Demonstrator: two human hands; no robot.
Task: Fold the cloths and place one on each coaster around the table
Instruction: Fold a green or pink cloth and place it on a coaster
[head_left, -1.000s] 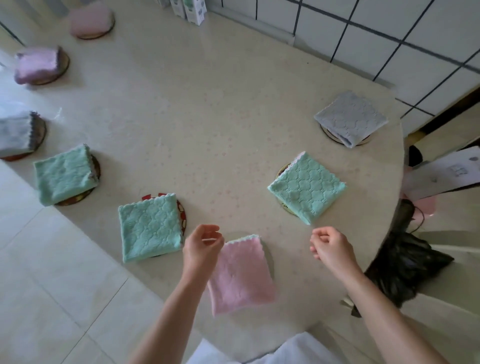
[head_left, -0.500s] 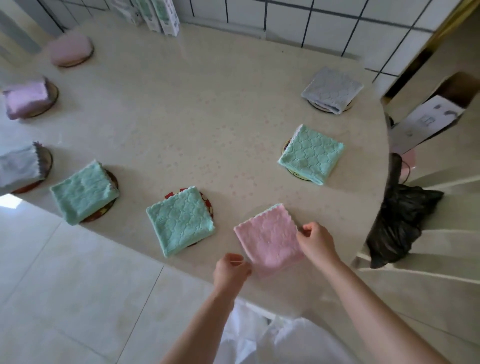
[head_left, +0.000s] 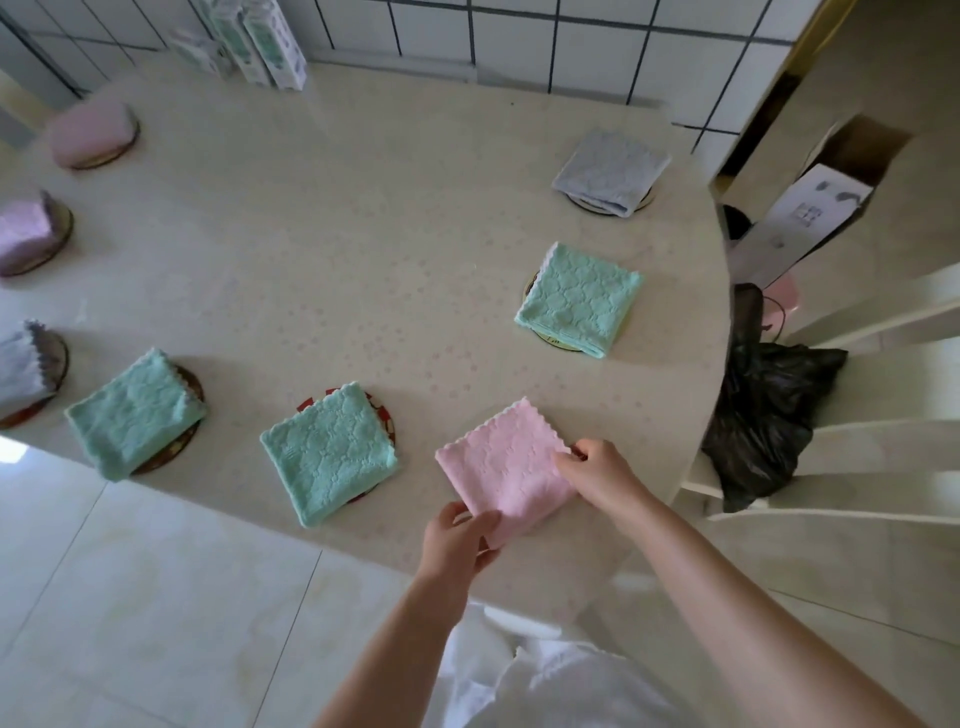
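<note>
Head: cloth (head_left: 506, 462) apparently in right grip (head_left: 602, 475)

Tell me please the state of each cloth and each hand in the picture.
Near pink cloth, folded, flat on the table.
Left hand, grips its near corner.
Right hand, pinches its right corner.
Left green cloth, folded, on a coaster.
Middle green cloth, folded, on a coaster.
Right green cloth, folded, on a coaster.
Right grey cloth, folded, on a coaster.

fleecy cloths on a polished stone-look top.
pink cloth (head_left: 506, 465) and green cloths (head_left: 328, 457): matt, embossed pile. table (head_left: 363, 234): smooth, speckled, slight sheen. floor tiles (head_left: 130, 597) glossy. bag (head_left: 769, 415): crinkled black plastic.
</note>
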